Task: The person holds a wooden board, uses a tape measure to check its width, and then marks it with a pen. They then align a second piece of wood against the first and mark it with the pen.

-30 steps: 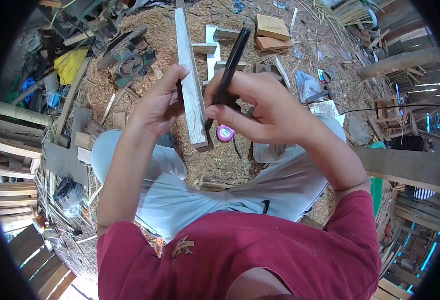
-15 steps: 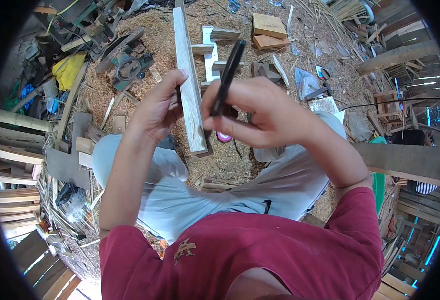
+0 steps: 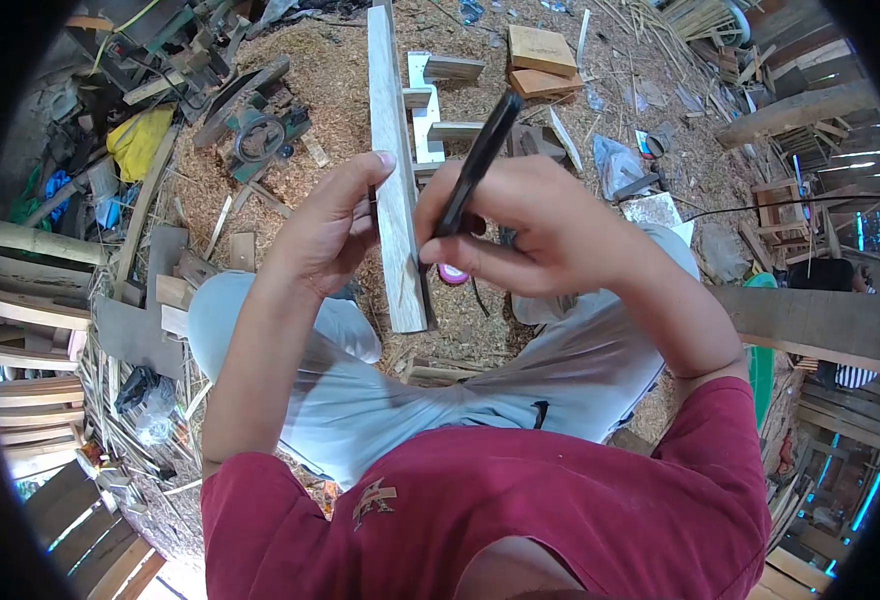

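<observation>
While the left hand (image 3: 325, 225) grips a long wooden slat (image 3: 392, 150) by its edge, holding it above the lap, the right hand (image 3: 520, 230) is closed around a black marker (image 3: 475, 170) whose tip meets the slat's face. Below them a pink tape measure (image 3: 450, 272) lies on the sawdust-covered floor (image 3: 320, 80).

Single head-worn view, fisheye, ringed by a dark circular border. It looks steeply down over the wearer's red shirt (image 3: 520, 520), close upon the left hand (image 3: 325, 225) and right hand (image 3: 540, 225) at centre, with the sawdust floor (image 3: 330, 90) beyond.
</observation>
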Demonstrator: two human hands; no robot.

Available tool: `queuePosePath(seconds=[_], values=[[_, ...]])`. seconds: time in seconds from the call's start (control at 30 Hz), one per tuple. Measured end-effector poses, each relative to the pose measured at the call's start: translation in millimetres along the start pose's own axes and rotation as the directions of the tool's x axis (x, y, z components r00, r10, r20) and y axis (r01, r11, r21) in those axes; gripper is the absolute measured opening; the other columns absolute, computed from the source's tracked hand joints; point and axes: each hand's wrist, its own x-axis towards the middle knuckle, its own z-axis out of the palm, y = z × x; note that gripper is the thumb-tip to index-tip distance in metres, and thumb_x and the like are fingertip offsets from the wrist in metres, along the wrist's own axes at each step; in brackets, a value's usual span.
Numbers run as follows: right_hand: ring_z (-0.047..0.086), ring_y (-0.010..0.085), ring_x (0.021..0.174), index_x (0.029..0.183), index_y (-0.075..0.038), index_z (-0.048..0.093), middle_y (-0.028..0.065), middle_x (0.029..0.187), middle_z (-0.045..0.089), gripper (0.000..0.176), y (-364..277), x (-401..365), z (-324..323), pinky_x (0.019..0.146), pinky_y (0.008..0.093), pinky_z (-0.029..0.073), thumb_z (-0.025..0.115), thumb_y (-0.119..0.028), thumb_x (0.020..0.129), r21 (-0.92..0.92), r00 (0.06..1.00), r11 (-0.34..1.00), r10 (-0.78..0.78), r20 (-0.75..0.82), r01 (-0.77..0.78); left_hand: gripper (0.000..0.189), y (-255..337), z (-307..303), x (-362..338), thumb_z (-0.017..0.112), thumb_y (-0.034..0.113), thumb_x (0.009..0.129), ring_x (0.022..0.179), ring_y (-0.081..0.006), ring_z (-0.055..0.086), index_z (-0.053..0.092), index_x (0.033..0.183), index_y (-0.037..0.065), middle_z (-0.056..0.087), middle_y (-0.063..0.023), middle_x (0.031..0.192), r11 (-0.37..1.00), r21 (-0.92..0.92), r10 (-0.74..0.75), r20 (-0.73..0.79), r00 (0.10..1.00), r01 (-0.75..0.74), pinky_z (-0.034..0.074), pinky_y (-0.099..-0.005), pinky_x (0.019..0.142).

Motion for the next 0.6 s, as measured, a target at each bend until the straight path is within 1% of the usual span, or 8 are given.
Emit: queuePosePath(seconds=[0.03,0.13,0.23,0.33,0.37,0.47,0.57,0.6], values=[[0.065,0.0224,0.069,0.1,-0.005,0.064,0.0076,0.08,0.065,0.012,-1,0,-2,0.062,0.0332,0.048,0.072,-0.008,0.091,-0.009,0.999,0.999,0.05,-0.003,-0.05,0.044,0,-5,2,0.065,0.038,0.096,0.096,-0.0222,0.07,0.063,0.117,-0.001,0.071,-0.0127,0.105,1.0,0.003,-0.016,0.08,0.997,0.016,0.057,-0.037,0.09],[0.066,0.0235,0.072,0.099,-0.006,0.064,0.0083,0.082,0.065,0.012,2,0,-5,0.064,0.0337,0.049,0.073,-0.007,0.091,-0.047,0.993,0.992,0.115,-0.037,-0.117,0.044,3,1,-4,0.064,0.038,0.097,0.098,-0.0213,0.068,0.063,0.118,-0.001,0.07,-0.0118,0.107,0.999,0.044,0.006,0.062,0.998,-0.009,0.055,-0.0367,0.091],[0.067,0.0266,0.074,0.099,-0.006,0.064,0.0084,0.083,0.065,0.012,1,0,-1,0.065,0.0355,0.05,0.073,-0.007,0.09,-0.051,0.998,0.999,0.008,-0.06,-0.011,0.033,3,11,-7,0.066,0.034,0.096,0.078,-0.0112,0.065,0.063,0.11,0.003,0.067,-0.0039,0.09,1.0,0.005,0.017,0.029,0.999,-0.017,0.055,-0.0266,0.071],[0.067,0.0281,0.076,0.1,-0.006,0.064,0.0082,0.084,0.066,0.013,-2,-5,-2,0.067,0.0367,0.051,0.073,-0.008,0.09,0.04,0.996,0.999,-0.036,0.08,0.033,0.032,5,16,-14,0.067,0.034,0.096,0.077,-0.0104,0.064,0.063,0.108,0.004,0.067,-0.0029,0.09,1.0,0.013,0.01,-0.031,0.999,-0.01,0.055,-0.0257,0.072],[0.068,0.0276,0.077,0.1,-0.006,0.065,0.0078,0.085,0.066,0.014,-6,-3,-2,0.067,0.0373,0.052,0.074,-0.009,0.09,0.051,0.994,0.997,-0.066,0.088,0.062,0.035,2,0,-8,0.066,0.032,0.096,0.098,-0.0183,0.067,0.064,0.116,0.003,0.069,-0.0095,0.107,1.0,0.025,-0.019,0.053,0.998,0.017,0.053,-0.0358,0.093],[0.068,0.0274,0.078,0.1,-0.006,0.065,0.0076,0.086,0.067,0.015,-3,-3,0,0.067,0.0379,0.052,0.075,-0.009,0.089,-0.001,0.993,1.0,0.016,0.114,-0.016,0.035,-2,-1,-9,0.065,0.033,0.096,0.096,-0.0175,0.067,0.064,0.115,0.003,0.069,-0.0081,0.103,1.0,0.023,0.0,0.034,0.999,-0.001,0.054,-0.0344,0.091],[0.066,0.0249,0.073,0.1,-0.005,0.064,0.0077,0.082,0.065,0.014,2,0,0,0.066,0.0345,0.051,0.073,-0.009,0.091,-0.002,0.996,0.996,0.089,-0.011,-0.089,0.037,-4,-7,-5,0.065,0.035,0.095,0.094,-0.017,0.067,0.064,0.115,0.003,0.069,-0.0069,0.101,0.997,0.08,-0.008,0.087,0.996,0.001,0.055,-0.034,0.088],[0.066,0.0243,0.072,0.1,-0.005,0.064,0.0078,0.081,0.065,0.013,5,2,-1,0.066,0.0337,0.05,0.073,-0.01,0.091,-0.001,0.993,0.994,0.106,-0.057,-0.106,0.037,-3,-4,-7,0.066,0.035,0.095,0.085,-0.0122,0.062,0.063,0.113,0.004,0.066,-0.004,0.097,0.997,0.078,-0.007,0.067,0.998,0.002,0.051,-0.0287,0.079]])
